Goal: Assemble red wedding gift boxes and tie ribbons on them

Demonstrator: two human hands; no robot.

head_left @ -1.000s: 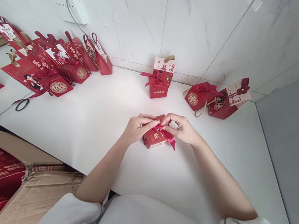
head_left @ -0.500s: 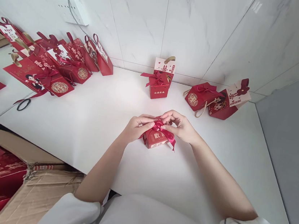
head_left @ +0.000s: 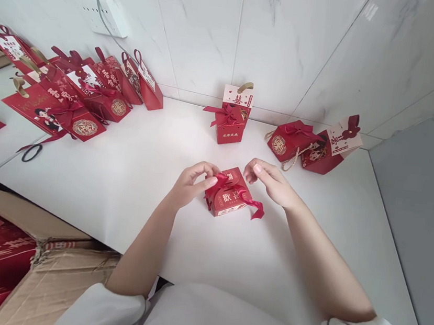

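A small red gift box (head_left: pixel 231 202) with pale lettering lies on the white table in front of me. A dark pink ribbon (head_left: pixel 253 204) runs across its top, one tail hanging over the right side. At the box's left edge, my left hand (head_left: pixel 195 182) pinches the other part of the ribbon between thumb and fingers. My right hand (head_left: pixel 272 184) hovers just right of the box, apart from it, fingers loosely curled and nothing visible in them.
Against the tiled wall stand a red box with a bow (head_left: pixel 230 131) and two more red boxes (head_left: pixel 287 142) farther right. Several red gift boxes (head_left: pixel 86 126) crowd the left, beside a black ring (head_left: pixel 32 153). An open cardboard carton (head_left: pixel 64 275) holds red packages at lower left.
My right hand has let go of the ribbon and moved right, off the box. My left hand has drawn slightly left with the ribbon. The bow over the middle has come loose.
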